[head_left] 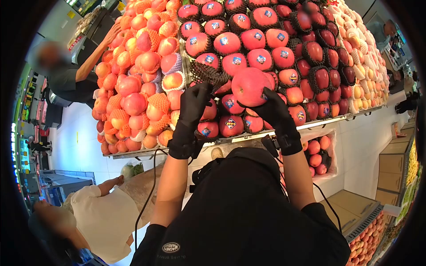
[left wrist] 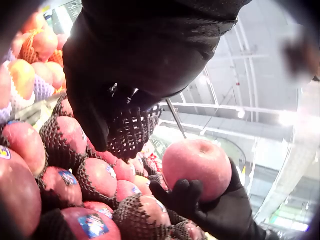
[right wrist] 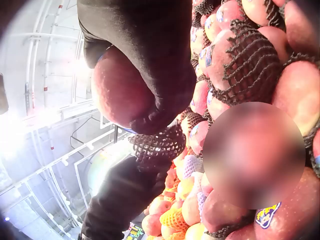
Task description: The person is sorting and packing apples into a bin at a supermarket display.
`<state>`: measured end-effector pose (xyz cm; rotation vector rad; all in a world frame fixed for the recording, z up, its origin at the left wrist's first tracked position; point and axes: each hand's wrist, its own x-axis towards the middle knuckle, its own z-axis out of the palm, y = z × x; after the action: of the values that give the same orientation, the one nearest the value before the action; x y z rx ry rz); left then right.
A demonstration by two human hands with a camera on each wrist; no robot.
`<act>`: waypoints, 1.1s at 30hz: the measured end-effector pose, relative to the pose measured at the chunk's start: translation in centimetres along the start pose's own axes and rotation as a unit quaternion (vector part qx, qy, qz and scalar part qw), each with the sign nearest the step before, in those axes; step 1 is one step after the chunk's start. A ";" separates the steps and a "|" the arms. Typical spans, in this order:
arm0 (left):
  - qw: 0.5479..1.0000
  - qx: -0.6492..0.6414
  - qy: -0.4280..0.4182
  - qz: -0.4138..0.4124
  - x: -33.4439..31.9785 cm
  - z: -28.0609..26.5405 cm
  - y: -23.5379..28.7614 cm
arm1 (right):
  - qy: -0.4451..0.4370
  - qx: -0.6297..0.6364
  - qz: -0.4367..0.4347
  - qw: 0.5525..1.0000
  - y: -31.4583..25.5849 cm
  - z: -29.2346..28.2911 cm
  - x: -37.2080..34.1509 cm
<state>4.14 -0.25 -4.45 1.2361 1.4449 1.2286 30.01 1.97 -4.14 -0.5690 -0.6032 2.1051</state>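
Note:
A large red apple (head_left: 250, 87) without a net is gripped by my black-gloved right hand (head_left: 267, 108), whose fingers curl round its side and underside. In the left wrist view the bare apple (left wrist: 196, 169) rests in the right hand (left wrist: 225, 210), stem hollow up. My gloved left hand (head_left: 194, 104) pinches a black foam net (head_left: 207, 73), which hangs off the apple, to its left. The net (left wrist: 134, 131) shows below the left hand (left wrist: 135, 55) in the left wrist view. In the right wrist view the net (right wrist: 159, 144) is just below the apple (right wrist: 120, 90).
Stickered apples in black nets (head_left: 230, 126) fill the sloping display under both hands. Fruit in orange nets (head_left: 133, 104) lies left, paler fruit (head_left: 364, 66) right. A box of apples (head_left: 317, 155) stands below the display's edge. One person reaches in at left; another is at lower left.

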 end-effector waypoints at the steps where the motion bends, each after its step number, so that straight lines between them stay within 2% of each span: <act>1: 0.998 0.066 0.015 0.011 0.0 0.1 0.3 | 0.012 -0.045 -0.021 0.999 0.0 0.2 0.0; 2: 0.973 0.203 0.059 0.095 0.4 0.0 -0.1 | 0.024 -0.089 -0.042 0.995 0.0 0.3 0.0; 5: 0.915 0.342 0.078 0.200 0.8 -0.1 0.4 | 0.014 -0.079 -0.028 0.996 -0.2 0.3 0.2; 8: 0.890 0.381 0.095 0.233 1.2 0.2 1.1 | 0.030 -0.176 -0.033 0.983 -0.4 1.1 -0.2; 11: 0.918 0.297 0.088 0.249 0.2 2.0 5.4 | -0.007 -0.209 -0.073 0.975 -0.5 3.6 -0.6; 14: 0.888 0.409 0.135 0.162 0.5 2.4 4.7 | 0.016 -0.224 -0.072 0.972 -0.7 5.3 -1.4; 16: 0.897 0.382 0.120 0.186 0.5 2.4 5.2 | 0.054 -0.158 -0.083 0.982 0.2 5.1 -1.3; 18: 0.896 0.381 0.125 0.192 0.7 2.5 5.0 | 0.064 -0.152 -0.089 0.982 0.6 4.5 -0.8; 20: 0.884 0.406 0.149 0.181 1.2 2.8 3.9 | 0.049 -0.205 -0.092 0.973 0.2 4.0 0.2; 23: 0.883 0.425 0.114 0.164 1.0 3.5 4.7 | 0.045 -0.248 -0.091 0.964 -0.6 5.6 -0.5; 26: 0.910 0.388 0.093 0.115 1.5 4.6 5.4 | 0.030 -0.326 -0.070 0.942 -1.4 7.7 -1.2; 29: 0.900 0.378 0.060 0.208 2.2 4.9 4.2 | 0.049 -0.300 -0.066 0.950 -1.2 8.6 -1.4; 32: 0.923 0.219 0.043 0.313 1.5 4.4 4.8 | 0.043 -0.263 -0.075 0.961 -1.6 7.3 -0.5; 33: 0.925 0.240 0.027 0.294 1.5 4.4 5.1 | 0.042 -0.302 -0.098 0.947 -1.4 6.2 0.3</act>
<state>9.00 2.01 -0.15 2.0983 1.5196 1.3311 27.05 1.67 1.49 -0.8896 -1.2183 1.6824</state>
